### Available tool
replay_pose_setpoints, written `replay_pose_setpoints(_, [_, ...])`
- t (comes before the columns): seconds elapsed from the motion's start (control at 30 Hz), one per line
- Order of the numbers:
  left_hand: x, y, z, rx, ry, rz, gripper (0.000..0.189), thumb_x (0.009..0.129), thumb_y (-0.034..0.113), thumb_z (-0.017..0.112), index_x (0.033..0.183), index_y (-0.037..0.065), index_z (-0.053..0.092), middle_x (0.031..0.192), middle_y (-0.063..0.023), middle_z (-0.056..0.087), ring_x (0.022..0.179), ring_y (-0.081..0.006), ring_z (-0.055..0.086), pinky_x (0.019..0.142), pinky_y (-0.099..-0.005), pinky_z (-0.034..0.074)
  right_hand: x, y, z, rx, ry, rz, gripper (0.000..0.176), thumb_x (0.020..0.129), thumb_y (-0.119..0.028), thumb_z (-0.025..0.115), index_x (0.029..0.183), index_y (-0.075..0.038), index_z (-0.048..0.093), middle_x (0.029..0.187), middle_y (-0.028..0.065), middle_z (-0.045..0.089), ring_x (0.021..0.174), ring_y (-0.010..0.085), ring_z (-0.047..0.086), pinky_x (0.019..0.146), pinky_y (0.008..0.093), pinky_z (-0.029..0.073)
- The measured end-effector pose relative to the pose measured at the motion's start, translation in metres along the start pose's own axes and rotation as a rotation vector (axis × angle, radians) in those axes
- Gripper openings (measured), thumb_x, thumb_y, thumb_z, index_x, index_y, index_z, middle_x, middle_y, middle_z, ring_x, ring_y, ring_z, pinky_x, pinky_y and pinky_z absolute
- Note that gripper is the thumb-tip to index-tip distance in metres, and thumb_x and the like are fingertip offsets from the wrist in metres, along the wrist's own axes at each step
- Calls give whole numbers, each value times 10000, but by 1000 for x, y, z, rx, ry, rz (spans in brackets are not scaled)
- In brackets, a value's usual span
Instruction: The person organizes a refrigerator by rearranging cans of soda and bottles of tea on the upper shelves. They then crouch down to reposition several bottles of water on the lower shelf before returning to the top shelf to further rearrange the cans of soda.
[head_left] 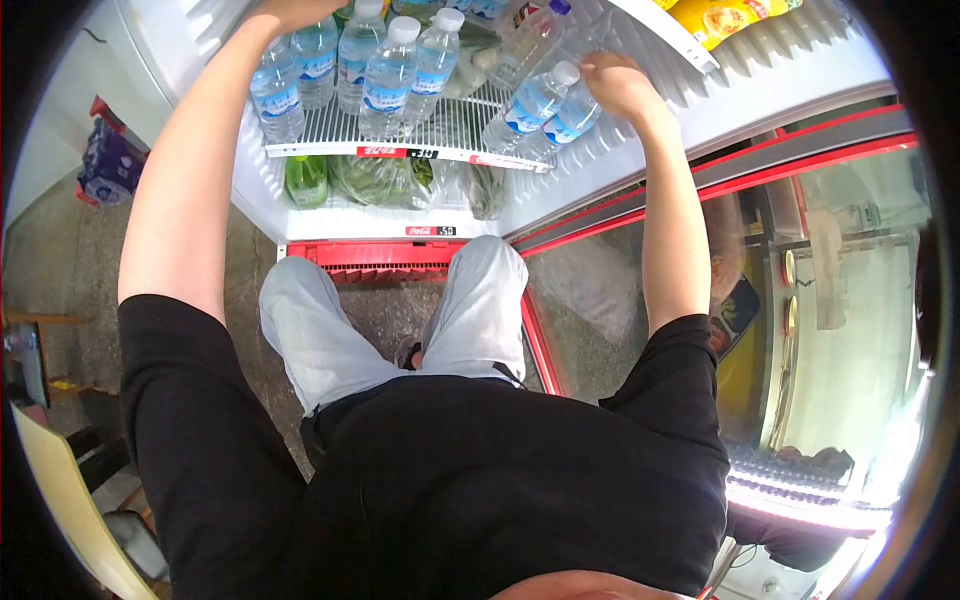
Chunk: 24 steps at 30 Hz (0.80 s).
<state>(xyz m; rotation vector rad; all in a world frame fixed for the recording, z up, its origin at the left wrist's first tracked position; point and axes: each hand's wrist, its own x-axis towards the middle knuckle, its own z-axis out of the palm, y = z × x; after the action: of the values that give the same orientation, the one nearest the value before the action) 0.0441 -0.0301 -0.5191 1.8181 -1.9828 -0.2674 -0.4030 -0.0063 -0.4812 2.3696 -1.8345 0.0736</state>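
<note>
Water bottles point(388, 85) on wire shelf point(345, 128), red-trimmed fridge point(262, 190)

**Greens and a green bottle share the lower shelf**

A green bottle point(306, 182) stands left of bagged greens point(385, 182) on the lower shelf point(375, 222), above a red grille point(375, 258). Yellow packets point(735, 15) lie upper right. Far left, something purple point(112, 165), perhaps a wrapped pack, shows.
</note>
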Motion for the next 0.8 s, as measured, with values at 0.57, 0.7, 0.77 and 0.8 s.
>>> replay_pose_setpoints(0.57, [-7,7,-5,30,41,-20,403,854,402,637,887,20,762,833,-161,754,813,-325,733,762,-430,565,-4,1,-12,-16,31,27,425,940,-385,637,1250,-97,682,1221,226,679,1107,391,669,962,473,520])
replay_pose_setpoints(0.7, [-2,4,-2,74,37,5,408,853,407,634,869,20,763,843,-172,751,805,-330,729,754,-426,562,-5,-9,-11,158,141,-247,409,936,-371,670,1262,-125,680,1211,192,693,1083,395,663,935,464,525])
replay_pose_setpoints(0.77, [-4,5,-3,52,32,-13,410,851,410,635,873,22,763,840,-176,749,806,-328,729,753,-426,562,-13,-23,-8,109,81,-225,404,927,-360,688,1268,-143,681,1235,192,683,1138,386,638,957,457,514])
replay_pose_setpoints(0.8, [-4,6,-4,40,29,-22,410,850,411,636,875,22,763,839,-179,748,807,-327,729,753,-426,562,-17,-28,-8,84,52,-214,402,922,-354,697,1270,-153,682,1247,192,678,1166,381,625,967,454,508])
